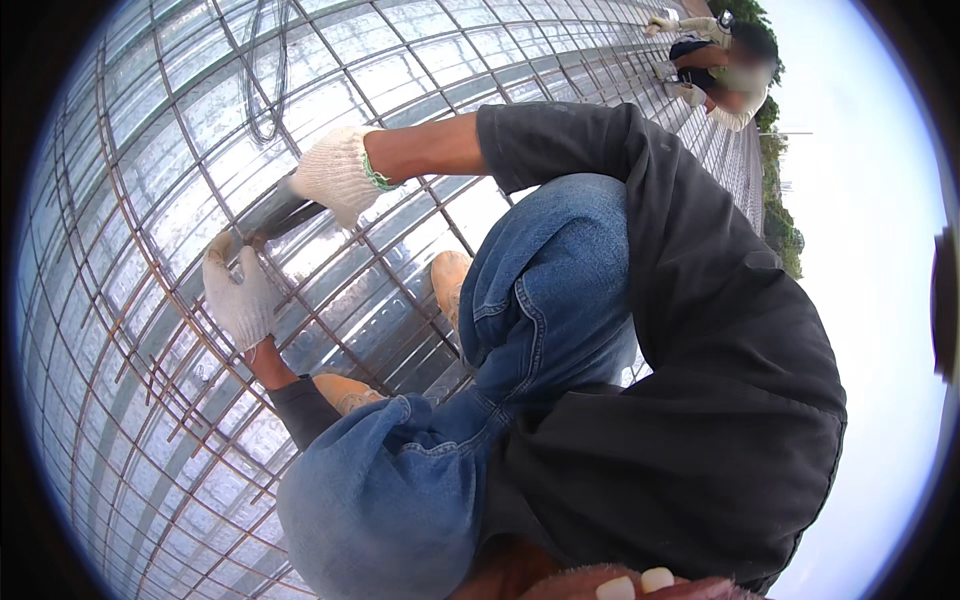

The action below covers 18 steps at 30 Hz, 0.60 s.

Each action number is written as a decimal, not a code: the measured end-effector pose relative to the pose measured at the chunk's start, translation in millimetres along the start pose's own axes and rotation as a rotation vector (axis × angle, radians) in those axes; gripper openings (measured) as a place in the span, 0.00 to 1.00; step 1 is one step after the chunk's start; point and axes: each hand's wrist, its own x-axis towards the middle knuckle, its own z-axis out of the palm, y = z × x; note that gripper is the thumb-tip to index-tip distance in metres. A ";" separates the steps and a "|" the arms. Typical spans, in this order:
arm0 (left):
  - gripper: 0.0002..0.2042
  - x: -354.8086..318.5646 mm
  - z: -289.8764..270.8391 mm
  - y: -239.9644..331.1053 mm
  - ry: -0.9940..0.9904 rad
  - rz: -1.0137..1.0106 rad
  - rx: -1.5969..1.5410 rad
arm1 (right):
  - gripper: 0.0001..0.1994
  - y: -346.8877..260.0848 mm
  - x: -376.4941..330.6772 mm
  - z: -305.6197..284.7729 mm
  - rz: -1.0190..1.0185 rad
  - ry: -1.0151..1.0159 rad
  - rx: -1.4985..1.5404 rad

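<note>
As seen from my head, my left gloved hand (240, 295) has thumb and finger apart, right beside the rods of the steel mesh (378, 254); my right gloved hand (335, 178) is curled over neighbouring rods, clamped on what I cannot tell

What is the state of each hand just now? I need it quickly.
Left hand: partly open, at the steel mesh; any hold cannot be told.
Right hand: looks closed; what it holds, if anything, cannot be told.
</note>
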 end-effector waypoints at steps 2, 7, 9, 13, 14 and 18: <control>0.16 -0.2 -1.6 -17.5 0.045 -0.005 0.009 | 0.21 5.0 6.1 5.8 0.056 -0.078 0.109; 0.09 -1.1 8.0 -35.5 0.142 0.333 0.307 | 0.23 8.6 -4.9 15.9 0.303 -0.249 0.543; 0.09 -1.5 9.8 -37.8 0.174 0.343 0.321 | 0.25 10.6 -12.8 26.3 0.281 -0.203 0.680; 0.09 0.4 11.6 -36.6 0.178 0.340 0.319 | 0.28 16.8 -15.5 44.3 0.268 -0.044 0.547; 0.09 0.2 11.0 -36.2 0.165 0.339 0.328 | 0.29 18.1 -19.2 47.8 0.294 -0.046 0.575; 0.08 -0.7 11.1 -37.3 0.156 0.327 0.249 | 0.29 17.0 -30.5 57.7 0.334 -0.001 0.752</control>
